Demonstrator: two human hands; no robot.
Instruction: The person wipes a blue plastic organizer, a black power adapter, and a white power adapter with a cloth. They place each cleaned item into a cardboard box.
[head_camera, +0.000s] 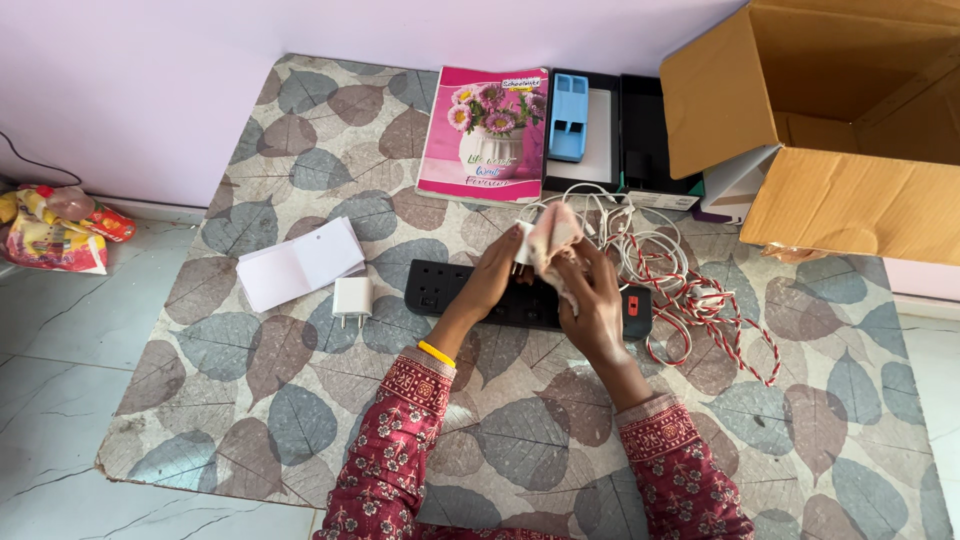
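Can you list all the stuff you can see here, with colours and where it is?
power strip: 1, black, table middle, under the hands
cloth: 1, pinkish, in the right hand
small plug: 1, white, in the left hand
charger: 1, white, left of strip
paper: 1, white, left
cables: a tangle, white and red-white, right
book: 1, pink, back
cardboard box: 1, brown, right back
table: 1, leaf-patterned
left hand: 1
right hand: 1

Maroon floral sleeves (400, 440) (yellow bangle (436, 353))
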